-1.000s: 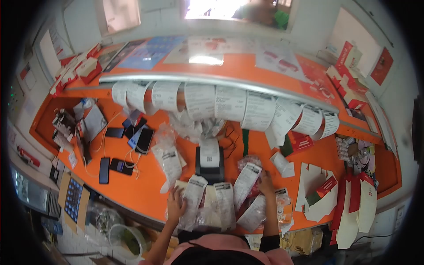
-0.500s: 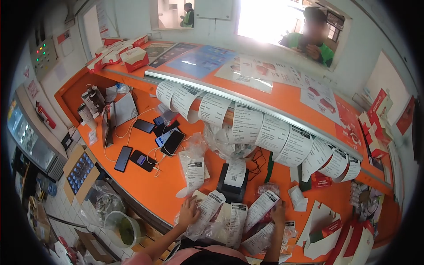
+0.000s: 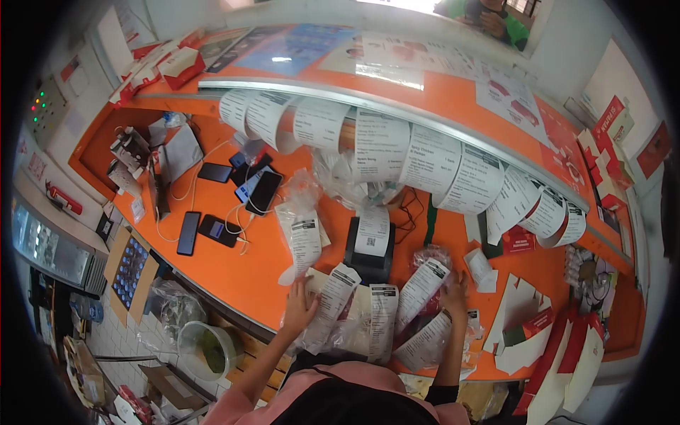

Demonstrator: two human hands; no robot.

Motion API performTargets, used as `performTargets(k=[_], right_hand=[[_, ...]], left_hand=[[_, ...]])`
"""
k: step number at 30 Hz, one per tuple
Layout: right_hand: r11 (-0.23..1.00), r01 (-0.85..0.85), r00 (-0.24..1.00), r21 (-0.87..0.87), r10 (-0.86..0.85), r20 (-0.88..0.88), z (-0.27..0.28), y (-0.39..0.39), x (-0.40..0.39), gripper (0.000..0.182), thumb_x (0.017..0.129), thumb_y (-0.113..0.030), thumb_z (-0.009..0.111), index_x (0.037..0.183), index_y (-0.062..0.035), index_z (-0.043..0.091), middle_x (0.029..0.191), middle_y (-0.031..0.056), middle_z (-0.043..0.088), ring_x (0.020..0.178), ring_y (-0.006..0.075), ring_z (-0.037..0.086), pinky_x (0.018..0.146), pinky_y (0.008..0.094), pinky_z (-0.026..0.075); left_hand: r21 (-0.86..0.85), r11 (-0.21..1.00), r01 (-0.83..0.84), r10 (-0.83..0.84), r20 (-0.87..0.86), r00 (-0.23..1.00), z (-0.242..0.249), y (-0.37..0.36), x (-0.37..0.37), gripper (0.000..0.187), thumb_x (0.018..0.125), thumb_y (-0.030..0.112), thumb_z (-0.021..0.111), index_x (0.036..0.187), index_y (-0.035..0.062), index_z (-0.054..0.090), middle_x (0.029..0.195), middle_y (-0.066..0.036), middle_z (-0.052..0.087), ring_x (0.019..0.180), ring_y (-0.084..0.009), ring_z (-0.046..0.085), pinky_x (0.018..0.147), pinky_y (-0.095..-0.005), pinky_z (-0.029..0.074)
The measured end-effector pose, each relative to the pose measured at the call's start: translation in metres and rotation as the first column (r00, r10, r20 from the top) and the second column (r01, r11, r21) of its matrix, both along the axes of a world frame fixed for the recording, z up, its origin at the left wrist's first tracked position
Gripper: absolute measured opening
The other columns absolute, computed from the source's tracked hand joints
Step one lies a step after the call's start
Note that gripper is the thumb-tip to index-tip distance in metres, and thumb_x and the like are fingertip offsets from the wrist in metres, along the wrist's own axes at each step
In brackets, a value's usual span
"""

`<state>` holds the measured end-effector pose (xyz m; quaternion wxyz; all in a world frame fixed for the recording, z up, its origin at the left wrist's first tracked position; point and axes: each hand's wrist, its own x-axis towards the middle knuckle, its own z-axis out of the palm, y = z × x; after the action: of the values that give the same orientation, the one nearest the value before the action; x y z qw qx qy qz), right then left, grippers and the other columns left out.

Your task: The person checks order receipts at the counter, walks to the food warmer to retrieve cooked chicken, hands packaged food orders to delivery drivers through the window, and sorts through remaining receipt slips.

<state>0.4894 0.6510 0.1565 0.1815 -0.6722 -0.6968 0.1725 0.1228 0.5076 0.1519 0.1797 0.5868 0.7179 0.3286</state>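
Several clear plastic bags with printed receipts lie in a row along the front of the orange counter. My left hand [image 3: 299, 309] rests with fingers spread at the left edge of the row, beside a bag with a long receipt [image 3: 335, 299]. Another receipt [image 3: 382, 320] lies on the middle bags. My right hand [image 3: 455, 297] is open, fingers stretched, against the right side of a bag with a slanted receipt [image 3: 423, 292]. Below that, a further receipt [image 3: 425, 341] lies near my right wrist. Behind the row stands a black receipt printer [image 3: 370, 261] with paper coming out.
Many order slips [image 3: 382, 149] hang from a metal rail [image 3: 283, 88]. Several phones [image 3: 188, 232] with cables lie at left. Folded white-and-red boxes [image 3: 520, 326] are at right. A bucket [image 3: 205, 350] stands below the counter. A person in green [image 3: 496, 20] is at the window.
My view has tilted downward, so the counter sits higher in the frame. My right hand's fingers now stretch out along the bag's right side. The left hand stays at the left bag.
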Motion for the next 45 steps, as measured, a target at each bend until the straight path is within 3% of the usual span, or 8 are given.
performTargets(k=[2, 15, 26, 27, 29, 33, 38, 45], right_hand=[[0.986, 0.15, 0.837, 0.075, -0.167, 0.521, 0.099, -0.01, -0.057, 0.06, 0.073, -0.007, 0.056, 0.127, 0.0032, 0.03, 0.127, 0.0262, 0.031, 0.122, 0.0379, 0.028, 0.092, 0.0487, 0.033], [0.937, -0.315, 0.83, 0.149, 0.348, -0.436, 0.011, 0.092, -0.172, 0.03, 0.076, -0.026, 0.067, 0.084, 0.0001, 0.055, 0.096, 0.0136, 0.056, 0.099, 0.0263, 0.05, 0.08, 0.0393, 0.04], [0.884, -0.381, -0.1, -0.27, -0.33, -0.939, 0.049, -0.013, -0.181, 0.028, 0.087, -0.007, 0.051, 0.111, -0.003, 0.037, 0.098, 0.0113, 0.059, 0.09, 0.0134, 0.057, 0.075, 0.025, 0.047], [0.88, -0.415, -0.184, -0.229, -0.328, -0.926, 0.056, -0.028, -0.195, 0.033, 0.087, -0.008, 0.052, 0.115, -0.0026, 0.035, 0.097, 0.0124, 0.059, 0.09, 0.0137, 0.058, 0.073, 0.026, 0.049], [0.836, -0.506, 0.084, -0.212, -0.197, -0.977, 0.091, -0.045, -0.202, 0.043, 0.086, -0.008, 0.053, 0.122, -0.0025, 0.029, 0.098, 0.0136, 0.059, 0.087, 0.0134, 0.059, 0.07, 0.025, 0.05], [0.854, -0.506, 0.107, -0.122, -0.078, -0.991, 0.127, -0.054, -0.185, 0.049, 0.085, -0.006, 0.052, 0.127, -0.0042, 0.025, 0.095, 0.0134, 0.061, 0.078, 0.0139, 0.062, 0.056, 0.0213, 0.051], [0.739, -0.644, 0.266, -0.198, -0.026, -0.964, 0.149, -0.079, -0.141, 0.056, 0.085, -0.005, 0.053, 0.131, -0.0025, 0.022, 0.1, 0.014, 0.06, 0.082, 0.012, 0.06, 0.061, 0.0202, 0.049], [0.682, -0.675, 0.355, -0.282, -0.035, -0.934, 0.16, -0.112, -0.111, 0.059, 0.085, -0.004, 0.053, 0.134, -0.0003, 0.02, 0.104, 0.0128, 0.058, 0.089, 0.0125, 0.058, 0.069, 0.0219, 0.047]], left_hand=[[0.025, 0.999, -0.029, 0.029, -0.018, 0.999, 0.039, 0.009, 0.004, 0.048, 0.077, 0.019, 0.055, 0.12, 0.0023, 0.04, 0.119, -0.018, 0.042, 0.111, -0.0343, 0.04, 0.09, -0.0436, 0.034], [-0.248, 0.925, 0.289, -0.375, -0.464, 0.802, 0.021, 0.074, 0.074, 0.072, 0.078, 0.033, 0.058, 0.136, 0.0081, 0.024, 0.14, -0.023, 0.016, 0.132, -0.0364, 0.013, 0.104, -0.0511, 0.015], [-0.271, 0.931, 0.244, -0.358, -0.544, 0.759, 0.013, 0.072, 0.074, 0.069, 0.081, 0.036, 0.055, 0.137, 0.0112, 0.022, 0.142, -0.017, 0.017, 0.133, -0.0295, 0.014, 0.106, -0.044, 0.015], [0.011, 0.942, 0.336, -0.321, 0.328, 0.888, 0.008, 0.071, 0.072, 0.058, 0.085, 0.031, 0.05, 0.133, 0.0085, 0.028, 0.135, -0.015, 0.028, 0.125, -0.0253, 0.027, 0.103, -0.0396, 0.023], [0.229, 0.962, 0.15, -0.261, 0.932, 0.251, 0.006, 0.059, 0.062, 0.047, 0.089, 0.027, 0.046, 0.13, 0.0058, 0.034, 0.129, -0.012, 0.04, 0.118, -0.0211, 0.04, 0.101, -0.0353, 0.03], [0.128, 0.916, 0.38, -0.361, 0.676, 0.643, 0.032, 0.073, 0.026, 0.043, 0.091, 0.028, 0.041, 0.126, 0.0032, 0.038, 0.122, -0.011, 0.047, 0.112, -0.0215, 0.046, 0.095, -0.0347, 0.037], [0.018, 0.956, 0.291, 0.083, 0.94, -0.33, 0.151, 0.097, 0.029, 0.048, 0.091, 0.041, 0.039, 0.123, 0.0041, 0.041, 0.113, -0.009, 0.053, 0.103, -0.0173, 0.052, 0.085, -0.0279, 0.044], [0.182, 0.902, 0.391, -0.071, 0.957, -0.283, 0.178, 0.107, 0.046, 0.053, 0.089, 0.03, 0.042, 0.129, -0.0019, 0.03, 0.127, -0.023, 0.042, 0.107, -0.026, 0.052, 0.088, -0.0342, 0.045]])
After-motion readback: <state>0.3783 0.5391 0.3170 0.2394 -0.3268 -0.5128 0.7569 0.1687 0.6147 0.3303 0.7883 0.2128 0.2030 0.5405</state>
